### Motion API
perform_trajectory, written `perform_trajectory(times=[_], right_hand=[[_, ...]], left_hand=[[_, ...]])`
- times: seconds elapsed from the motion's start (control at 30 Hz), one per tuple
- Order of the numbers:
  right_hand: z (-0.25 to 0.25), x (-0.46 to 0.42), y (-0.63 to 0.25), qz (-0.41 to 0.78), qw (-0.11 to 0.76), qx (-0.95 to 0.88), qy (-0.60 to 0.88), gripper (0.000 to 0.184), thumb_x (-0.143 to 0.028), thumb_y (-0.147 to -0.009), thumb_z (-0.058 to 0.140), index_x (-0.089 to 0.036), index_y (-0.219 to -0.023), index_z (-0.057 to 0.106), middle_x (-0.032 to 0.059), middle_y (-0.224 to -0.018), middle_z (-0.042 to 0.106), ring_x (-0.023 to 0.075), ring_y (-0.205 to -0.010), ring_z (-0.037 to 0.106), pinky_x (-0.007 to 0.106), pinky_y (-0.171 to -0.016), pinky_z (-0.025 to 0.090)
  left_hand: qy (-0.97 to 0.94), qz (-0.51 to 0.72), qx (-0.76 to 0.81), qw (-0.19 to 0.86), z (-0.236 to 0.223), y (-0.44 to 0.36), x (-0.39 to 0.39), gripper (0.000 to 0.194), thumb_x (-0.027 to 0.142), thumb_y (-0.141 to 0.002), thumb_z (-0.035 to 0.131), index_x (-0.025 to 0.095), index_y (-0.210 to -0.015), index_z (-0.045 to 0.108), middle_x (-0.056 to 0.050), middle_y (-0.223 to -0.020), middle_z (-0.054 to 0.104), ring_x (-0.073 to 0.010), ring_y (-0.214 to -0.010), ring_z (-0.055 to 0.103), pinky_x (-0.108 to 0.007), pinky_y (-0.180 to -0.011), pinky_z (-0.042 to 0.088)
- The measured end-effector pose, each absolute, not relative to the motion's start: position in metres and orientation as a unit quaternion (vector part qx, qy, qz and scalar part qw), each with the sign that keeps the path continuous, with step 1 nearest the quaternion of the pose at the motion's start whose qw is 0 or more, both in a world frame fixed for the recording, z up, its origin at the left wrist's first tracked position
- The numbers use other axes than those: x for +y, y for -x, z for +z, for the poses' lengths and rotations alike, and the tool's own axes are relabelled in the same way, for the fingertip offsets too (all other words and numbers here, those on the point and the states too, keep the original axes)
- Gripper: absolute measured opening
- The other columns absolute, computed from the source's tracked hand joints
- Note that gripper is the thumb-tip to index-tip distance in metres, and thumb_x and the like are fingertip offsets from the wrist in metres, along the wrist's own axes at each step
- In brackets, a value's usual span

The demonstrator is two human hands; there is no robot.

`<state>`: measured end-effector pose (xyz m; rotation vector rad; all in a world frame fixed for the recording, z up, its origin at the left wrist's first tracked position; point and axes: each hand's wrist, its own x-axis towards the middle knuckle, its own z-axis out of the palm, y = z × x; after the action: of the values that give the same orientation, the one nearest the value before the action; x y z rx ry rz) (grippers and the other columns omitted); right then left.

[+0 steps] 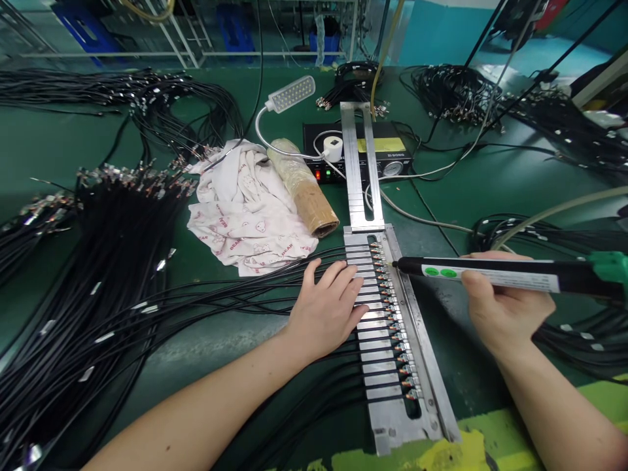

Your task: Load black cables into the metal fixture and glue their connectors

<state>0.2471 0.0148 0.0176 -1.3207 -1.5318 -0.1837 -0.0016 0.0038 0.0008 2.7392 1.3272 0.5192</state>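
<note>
My left hand lies flat with fingers spread on several black cables, pressing them against a long metal jig. The cable ends with copper tips sit in a row of slots along the jig. My right hand is closed around a black and white pen-shaped dispenser with green marks. Its fine tip touches the cable ends near the top of the slotted row. A pale hose runs off from the tool to the right.
A white printed cloth and a wrapped cardboard roll lie behind my left hand. A black control box with lit lamps and a gooseneck LED lamp stand at the back. Thick bundles of black cables cover the green table left and right.
</note>
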Motion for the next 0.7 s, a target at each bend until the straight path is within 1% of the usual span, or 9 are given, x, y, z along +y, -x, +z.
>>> perform_trajectory(times=[0.37,0.47,0.7], right_hand=[[0.0188,0.0158,-0.2451,-0.073,0.533,-0.644,0.545,0.015,-0.034,-0.071,0.068,-0.021,-0.079,0.066,0.0005,-0.073,0.065,0.0148,-0.058,0.059,0.027,-0.050,0.045],[0.0193,0.0153,-0.2456,-0.072,0.528,-0.641,0.553,0.015,-0.034,-0.071,0.068,-0.021,-0.079,0.066,0.0001,-0.073,0.065,0.0147,-0.056,0.058,0.027,-0.050,0.045],[0.0211,0.0133,-0.2469,-0.072,0.518,-0.644,0.558,0.015,-0.034,-0.070,0.067,-0.021,-0.078,0.066,0.0005,-0.071,0.066,0.0141,-0.051,0.056,0.027,-0.045,0.043]], left_hand=[[-0.887,0.171,0.428,0.021,0.0003,0.0016,0.0035,0.034,0.036,-0.092,0.042,0.014,-0.115,0.054,-0.011,-0.124,0.055,-0.0269,-0.119,0.044,-0.053,-0.103,0.025],[-0.887,0.174,0.428,0.019,0.0009,0.0019,0.0036,0.034,0.035,-0.091,0.043,0.014,-0.115,0.055,-0.011,-0.123,0.056,-0.0272,-0.119,0.045,-0.053,-0.103,0.026],[-0.887,0.172,0.428,0.026,0.0011,0.0013,0.0036,0.034,0.035,-0.092,0.040,0.014,-0.115,0.054,-0.011,-0.124,0.055,-0.0272,-0.119,0.044,-0.053,-0.103,0.025]])
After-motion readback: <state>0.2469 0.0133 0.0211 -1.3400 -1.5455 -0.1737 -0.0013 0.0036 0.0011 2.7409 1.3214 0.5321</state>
